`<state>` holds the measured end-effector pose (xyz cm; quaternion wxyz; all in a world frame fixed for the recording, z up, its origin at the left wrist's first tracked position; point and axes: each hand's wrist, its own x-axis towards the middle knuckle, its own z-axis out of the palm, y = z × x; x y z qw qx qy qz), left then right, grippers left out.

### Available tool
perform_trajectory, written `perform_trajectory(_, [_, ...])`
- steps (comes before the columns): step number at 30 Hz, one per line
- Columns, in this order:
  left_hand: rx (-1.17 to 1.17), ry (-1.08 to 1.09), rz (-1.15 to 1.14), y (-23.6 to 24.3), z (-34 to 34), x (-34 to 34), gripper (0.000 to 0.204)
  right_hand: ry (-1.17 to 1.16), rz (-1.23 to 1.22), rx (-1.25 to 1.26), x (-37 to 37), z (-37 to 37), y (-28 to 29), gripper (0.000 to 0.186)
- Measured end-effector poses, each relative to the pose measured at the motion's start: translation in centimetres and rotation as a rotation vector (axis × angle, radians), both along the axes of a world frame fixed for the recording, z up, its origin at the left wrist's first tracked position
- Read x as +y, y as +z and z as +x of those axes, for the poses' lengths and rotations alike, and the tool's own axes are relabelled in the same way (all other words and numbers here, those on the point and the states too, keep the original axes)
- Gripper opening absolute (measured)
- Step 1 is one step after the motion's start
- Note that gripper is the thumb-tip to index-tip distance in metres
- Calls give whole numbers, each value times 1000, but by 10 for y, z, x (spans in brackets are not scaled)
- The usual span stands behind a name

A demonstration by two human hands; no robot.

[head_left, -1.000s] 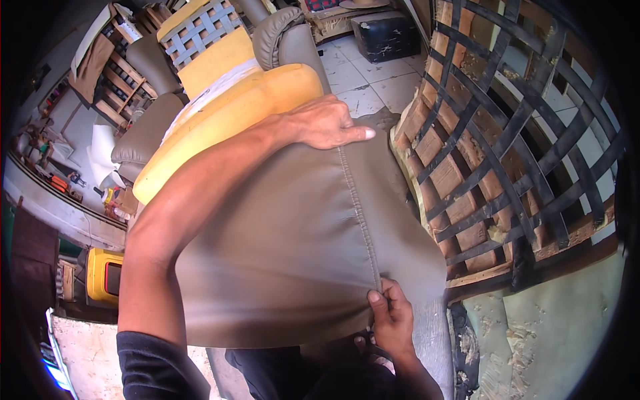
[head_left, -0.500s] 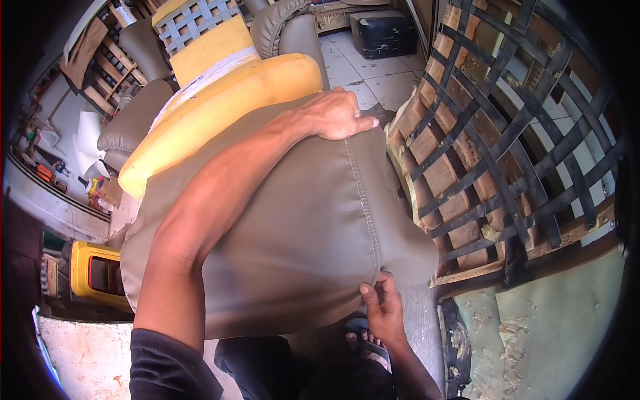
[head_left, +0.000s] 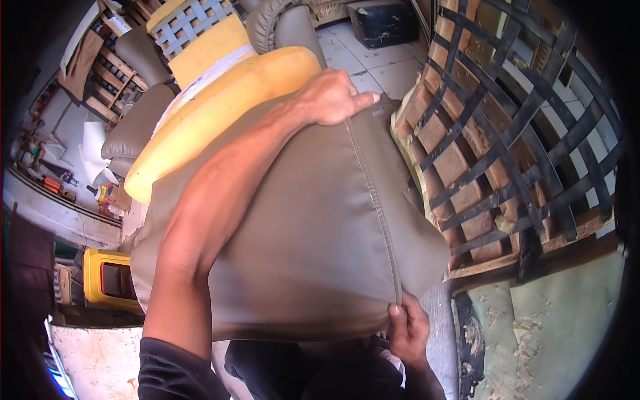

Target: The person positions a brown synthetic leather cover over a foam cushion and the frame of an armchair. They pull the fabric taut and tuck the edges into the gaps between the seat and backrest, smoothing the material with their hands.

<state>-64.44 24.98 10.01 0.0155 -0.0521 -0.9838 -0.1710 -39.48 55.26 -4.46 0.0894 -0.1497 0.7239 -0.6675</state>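
A wide sheet of brown upholstery leather (head_left: 293, 227) lies spread before me, with a stitched seam (head_left: 375, 200) running along its right part. My left hand (head_left: 337, 99) reaches across to the far end of that seam and grips the edge there, thumb pointing right. At the near end of the seam, my right hand (head_left: 408, 327) pinches the leather edge between thumb and fingers. The leather looks taut between the two hands. Beyond it rests a yellow foam cushion (head_left: 220, 117), touching or just behind the sheet's far edge.
On the right leans a wooden frame with woven black webbing (head_left: 497, 140). Brown padded sofa parts (head_left: 137, 120) stand at the far left. A black box-shaped stool (head_left: 385, 23) sits on the tiled floor (head_left: 347, 53). A yellow-framed object (head_left: 110, 279) is at left.
My right hand has moved down and slightly right with the near end of the seam. The left hand keeps its grip, a little higher in view, and the seam looks straighter.
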Motion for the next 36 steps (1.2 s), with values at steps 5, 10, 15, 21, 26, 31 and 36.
perform_trajectory(5, [33, 4, 24, -6, -7, 4, 70, -72, -31, -40, -27, -6, -62, 20])
perform_trajectory(10, [-91, -27, -32, -3, -7, 6, 61, -119, 5, 118, -62, -32, -77, 16])
perform_trajectory(15, [-138, 53, 23, -16, -4, -2, 57, -136, 30, 290, -76, -42, -112, 15])
perform_trajectory(21, [50, 60, 55, -9, 16, -7, 55, -224, -18, 437, -94, -45, -123, 20])
perform_trajectory(26, [518, -69, -109, 6, 77, 33, 26, -206, 57, 416, -82, -51, -131, 23])
perform_trajectory(31, [345, -128, -209, -16, 141, 36, 40, -158, 48, 423, -91, -51, -146, 28])
perform_trajectory(36, [207, -105, -309, -14, 131, 41, 52, -187, 114, 490, -93, -57, -151, 33])
